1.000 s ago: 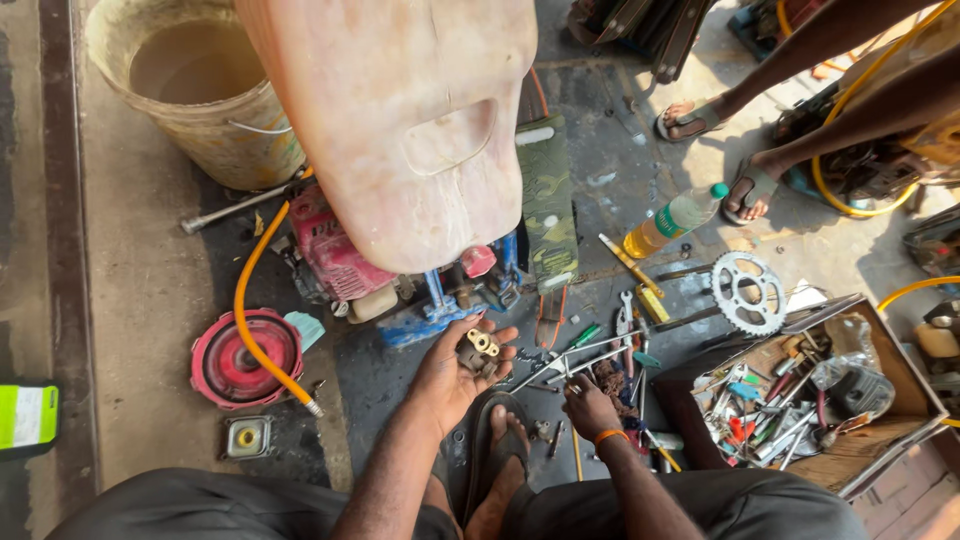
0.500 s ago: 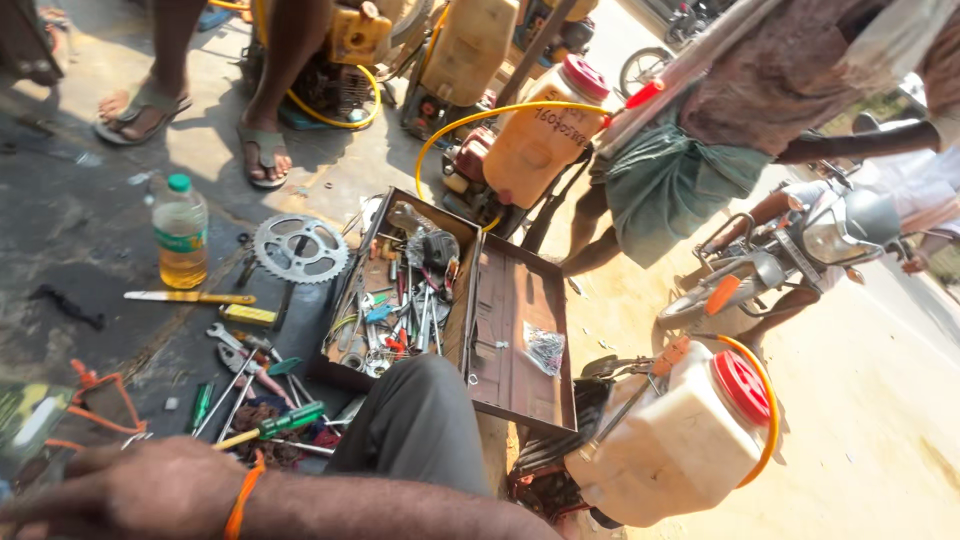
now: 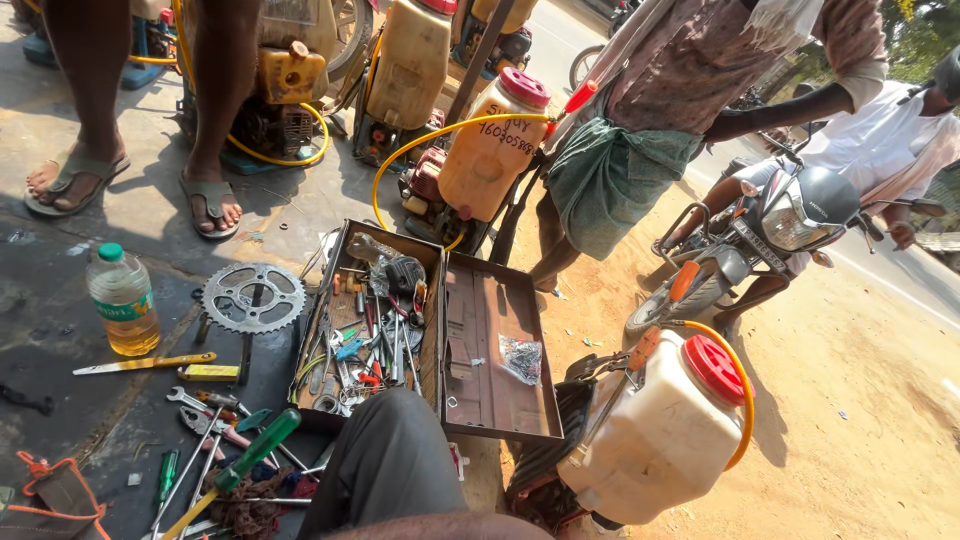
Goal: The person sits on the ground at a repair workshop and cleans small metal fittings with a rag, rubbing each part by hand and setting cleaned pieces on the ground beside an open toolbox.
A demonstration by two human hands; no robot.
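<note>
Head view, looking down and to one side of the seated person.

Hands: neither of the person's own hands shows in the frame, so the state of the fingers cannot be told. Only a bent knee (image 3: pixel 395 465) in dark trousers and a strip of arm at the bottom edge are seen.

Nearest the knee: an open metal toolbox (image 3: pixel 390 330), its tray packed with spanners, pliers and small parts; its lid (image 3: pixel 495 350) lies flat to the right, holding a small plastic bag (image 3: pixel 520 358).

Left of the toolbox, on the dark mat: a chain sprocket (image 3: pixel 252 297); a bottle (image 3: pixel 122 298) of yellow liquid with a green cap, upright; a yellow-handled knife (image 3: pixel 145 364); a green-handled screwdriver (image 3: pixel 262 447), tilted; loose spanners (image 3: pixel 200 405) and smaller screwdrivers beside it.

Right of the knee: a white sprayer tank (image 3: pixel 665 435) with a red cap, lying tilted on the sand, a yellow hose (image 3: pixel 735 385) arching over it.

Behind the toolbox: an upright yellowish sprayer tank (image 3: pixel 490 150) with a red cap.

Others: sandalled feet (image 3: pixel 210 205) at upper left; a person in a green wrap (image 3: pixel 610 170) standing; a motorcycle (image 3: pixel 770 235) at right.
</note>
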